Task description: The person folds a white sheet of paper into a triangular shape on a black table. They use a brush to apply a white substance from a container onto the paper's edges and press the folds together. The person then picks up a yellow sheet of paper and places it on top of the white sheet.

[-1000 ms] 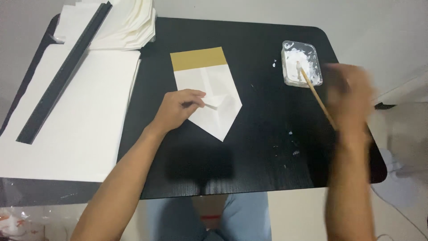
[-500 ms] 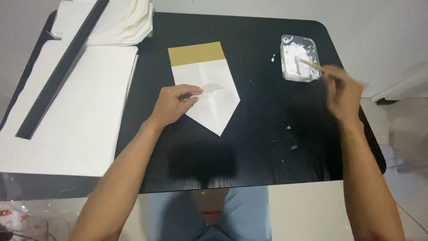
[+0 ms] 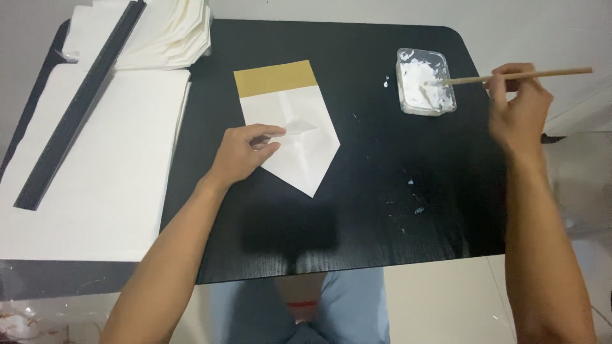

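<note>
A folded white paper piece (image 3: 298,137) with a tan band along its top and a pointed lower end lies on the black table (image 3: 357,210). My left hand (image 3: 245,151) rests on its left side, fingers pressing on the fold. My right hand (image 3: 519,111) holds a thin wooden stick (image 3: 510,77) whose tip dips into a small clear tub of white paste (image 3: 425,89) at the table's far right.
A stack of large white sheets (image 3: 95,165) covers the table's left side, with a long black ruler (image 3: 80,102) lying diagonally on it. More folded white paper (image 3: 169,32) is piled at the far left corner. White paste specks (image 3: 408,197) dot the table.
My right hand has swung the stick from pointing down over the table to lying level, its tip now in the paste tub. My left hand stays on the paper.
</note>
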